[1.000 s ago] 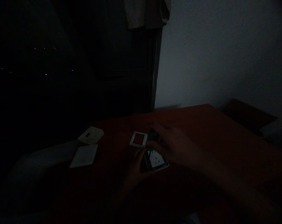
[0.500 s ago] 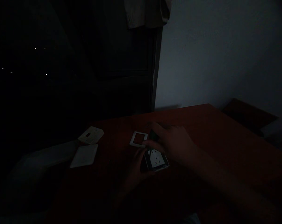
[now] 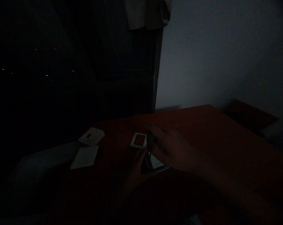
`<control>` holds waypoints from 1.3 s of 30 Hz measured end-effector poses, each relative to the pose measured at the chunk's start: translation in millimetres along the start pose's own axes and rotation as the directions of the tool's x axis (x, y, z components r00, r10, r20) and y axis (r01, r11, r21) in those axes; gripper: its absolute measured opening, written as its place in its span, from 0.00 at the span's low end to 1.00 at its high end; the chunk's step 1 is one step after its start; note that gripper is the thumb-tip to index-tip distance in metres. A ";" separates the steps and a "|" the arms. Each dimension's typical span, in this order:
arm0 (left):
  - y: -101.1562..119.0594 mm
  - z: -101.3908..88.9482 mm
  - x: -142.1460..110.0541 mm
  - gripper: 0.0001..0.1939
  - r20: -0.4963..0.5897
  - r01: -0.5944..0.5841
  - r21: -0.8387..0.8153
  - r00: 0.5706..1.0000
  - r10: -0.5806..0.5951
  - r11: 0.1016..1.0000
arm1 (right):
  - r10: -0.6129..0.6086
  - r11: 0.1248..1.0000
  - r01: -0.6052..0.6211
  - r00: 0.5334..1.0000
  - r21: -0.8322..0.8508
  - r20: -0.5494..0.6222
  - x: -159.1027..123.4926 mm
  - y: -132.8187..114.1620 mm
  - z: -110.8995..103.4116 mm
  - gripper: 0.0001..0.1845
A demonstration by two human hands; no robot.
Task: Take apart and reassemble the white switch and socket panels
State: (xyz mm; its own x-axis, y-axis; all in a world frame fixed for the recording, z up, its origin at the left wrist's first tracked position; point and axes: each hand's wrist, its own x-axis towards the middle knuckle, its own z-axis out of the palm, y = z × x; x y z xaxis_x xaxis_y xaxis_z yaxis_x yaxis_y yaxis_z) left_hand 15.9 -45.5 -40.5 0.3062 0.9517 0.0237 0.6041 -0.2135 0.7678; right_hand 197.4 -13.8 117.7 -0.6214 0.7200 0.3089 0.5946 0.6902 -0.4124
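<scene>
In dim light, a wall socket [image 3: 155, 161] with a white face and dark border lies on the reddish table. My left hand [image 3: 138, 170] is closed round its left side, fingers at the far edge and thumb at the near one. Over the socket's upper right part, my right hand [image 3: 170, 147] is closed on what looks like a screwdriver with a dark green handle [image 3: 151, 137]. The hand hides its tip and much of the socket. Just beyond lies a white square frame [image 3: 133, 141], flat on the table.
On the left of the table [image 3: 190, 118] are a white plate [image 3: 85, 157] and a pale paper-like piece [image 3: 92, 136] with a dark mark. A pale wall [image 3: 214, 56] rises behind, with a dark window at left and cloth [image 3: 146, 14] hanging above.
My right hand has shifted down and left, turning over the socket and covering more of its face. The green handle shows more now. My left hand keeps its place on the socket.
</scene>
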 end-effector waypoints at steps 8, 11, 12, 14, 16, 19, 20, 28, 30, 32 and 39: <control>-4.1 1.3 -0.7 0.44 0.006 0.003 0.000 1.000 -0.003 1.000 | 0.115 0.981 -0.120 0.993 -0.151 -0.038 0.9 6.2 3.1 0.21; -6.7 2.5 -1.0 0.44 0.001 0.010 -0.007 1.000 -0.010 1.000 | -0.006 1.000 0.007 0.999 0.025 -0.035 -1.9 9.6 2.8 0.27; -7.4 2.8 -1.1 0.45 -0.002 0.012 -0.017 1.000 -0.012 1.000 | -0.037 0.996 0.040 0.999 0.079 -0.034 -2.6 10.6 3.1 0.29; -7.6 3.0 -1.1 0.45 -0.002 0.011 -0.029 1.000 -0.011 1.000 | -0.040 0.994 0.044 0.999 0.105 -0.033 -2.4 12.0 4.3 0.27; -6.1 2.4 -0.7 0.44 -0.001 0.008 -0.027 1.000 -0.008 1.000 | 0.028 1.000 -0.027 0.999 0.014 -0.039 -1.0 12.4 5.8 0.24; -3.9 1.5 -0.2 0.44 -0.004 0.003 -0.016 1.000 -0.003 1.000 | 0.106 0.987 -0.112 0.993 -0.115 -0.054 0.0 11.8 6.7 0.23; -4.0 1.5 0.0 0.44 -0.009 -0.001 -0.014 1.000 0.000 1.000 | 0.089 0.990 -0.095 0.994 -0.103 -0.055 -0.5 11.5 6.6 0.24; -3.6 0.4 -0.1 0.44 -0.016 -0.001 0.026 1.000 0.002 1.000 | 0.031 0.999 -0.028 0.997 0.040 -0.069 -1.1 11.2 10.2 0.23; -2.4 -0.5 0.0 0.44 -0.014 -0.010 0.033 1.000 0.010 0.999 | 0.090 0.995 -0.092 0.994 -0.042 -0.062 0.1 10.4 10.4 0.20; -3.1 0.0 -0.1 0.44 -0.013 -0.023 0.022 1.000 0.024 0.999 | 0.078 0.996 -0.082 0.995 -0.048 -0.064 -0.4 9.4 9.1 0.21; -8.5 3.6 -0.9 0.46 -0.013 -0.016 0.009 1.000 0.016 1.000 | 0.002 0.998 0.001 0.999 0.064 -0.049 -1.5 10.3 9.0 0.26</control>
State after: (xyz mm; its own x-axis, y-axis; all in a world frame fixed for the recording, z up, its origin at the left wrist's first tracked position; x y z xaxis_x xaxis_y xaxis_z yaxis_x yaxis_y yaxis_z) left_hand 13.1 -45.3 -49.3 0.3064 0.9509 0.0439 0.6057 -0.2303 0.7617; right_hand 199.9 -8.4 105.3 -0.5945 0.7241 0.3496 0.5600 0.6849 -0.4663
